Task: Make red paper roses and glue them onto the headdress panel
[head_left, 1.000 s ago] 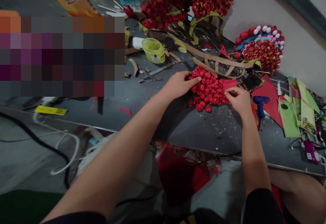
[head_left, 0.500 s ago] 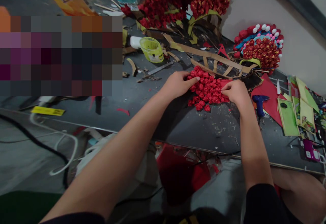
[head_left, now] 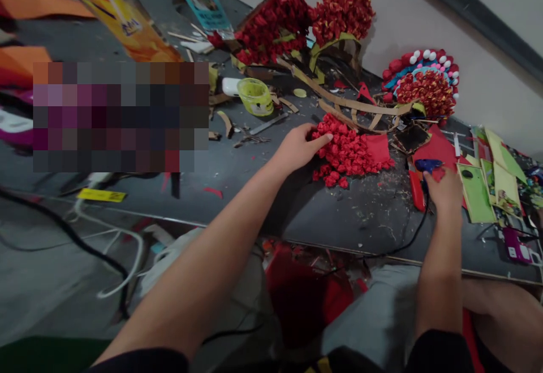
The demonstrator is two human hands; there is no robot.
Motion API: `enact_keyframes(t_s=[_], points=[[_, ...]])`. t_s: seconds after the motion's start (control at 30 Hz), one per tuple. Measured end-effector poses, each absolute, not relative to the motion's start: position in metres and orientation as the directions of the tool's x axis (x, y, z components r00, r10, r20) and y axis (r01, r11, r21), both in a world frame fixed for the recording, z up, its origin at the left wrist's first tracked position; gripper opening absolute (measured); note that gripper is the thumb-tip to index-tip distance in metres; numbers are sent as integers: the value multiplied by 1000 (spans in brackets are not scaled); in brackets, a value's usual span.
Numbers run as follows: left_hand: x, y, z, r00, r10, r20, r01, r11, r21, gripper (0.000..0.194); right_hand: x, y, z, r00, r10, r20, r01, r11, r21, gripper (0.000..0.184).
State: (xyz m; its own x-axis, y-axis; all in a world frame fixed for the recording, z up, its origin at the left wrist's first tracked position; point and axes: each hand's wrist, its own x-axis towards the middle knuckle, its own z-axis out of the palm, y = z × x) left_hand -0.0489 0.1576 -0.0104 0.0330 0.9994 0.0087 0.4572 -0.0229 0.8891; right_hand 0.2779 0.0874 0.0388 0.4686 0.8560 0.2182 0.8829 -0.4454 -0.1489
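Left hand on the red flower piece, right hand at the glue gun

On the dark bench (head_left: 331, 220), the red flower piece (head_left: 345, 150) is lying in front of the person, its crumpled buds crowding together and a smooth red patch showing at its right. The left hand (head_left: 300, 147) is holding its left edge: the thumb is lying across the buds, while the other fingers are curling behind them, partly hidden. The right hand (head_left: 444, 189), slightly blurred, is touching the blue glue gun (head_left: 427, 164), well to the right of the flower piece. Its fingers are bending about the handle; whether they are pressing tight, one cannot tell.

A black cord (head_left: 418, 230) is trailing from near that hand to the bench's front edge. A red-handled tool (head_left: 417, 189) is lying just left of the gun, and a red sheet (head_left: 436, 144) is spreading behind it. A cardboard frame (head_left: 362, 102) is curving behind the flower piece; a yellow-green tub (head_left: 255, 97) is standing farther left. Against the wall, a fan-shaped ornament (head_left: 424, 90) is leaning.
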Motion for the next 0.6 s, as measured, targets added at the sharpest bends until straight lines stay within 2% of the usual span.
enact_keyframes(t_s=[0.1, 0.17, 0.27, 0.47, 0.53, 0.6], points=[[-48, 158, -14, 59, 998, 10, 358, -30, 933, 38, 298, 87, 18, 538, 841, 54, 835, -523, -169, 57], [-47, 156, -14, 65, 998, 22, 315, -41, 948, 39, 301, 89, 8, 574, 819, 32, 803, -554, -221, 58], [-46, 152, -11, 55, 998, 28, 287, -43, 957, 39, 297, 94, 2, 629, 774, 69, 763, -599, -242, 66], [-48, 150, -8, 57, 998, 11, 316, -29, 948, 38, 293, 92, 11, 637, 754, 164, 764, -588, -265, 45], [-49, 151, -9, 53, 998, 14, 340, -31, 940, 39, 291, 85, 21, 650, 720, 242, 752, -564, -342, 45], [-49, 152, -10, 55, 999, 3, 354, -22, 935, 41, 286, 78, 29, 639, 718, 274, 731, -457, -507, 45]])
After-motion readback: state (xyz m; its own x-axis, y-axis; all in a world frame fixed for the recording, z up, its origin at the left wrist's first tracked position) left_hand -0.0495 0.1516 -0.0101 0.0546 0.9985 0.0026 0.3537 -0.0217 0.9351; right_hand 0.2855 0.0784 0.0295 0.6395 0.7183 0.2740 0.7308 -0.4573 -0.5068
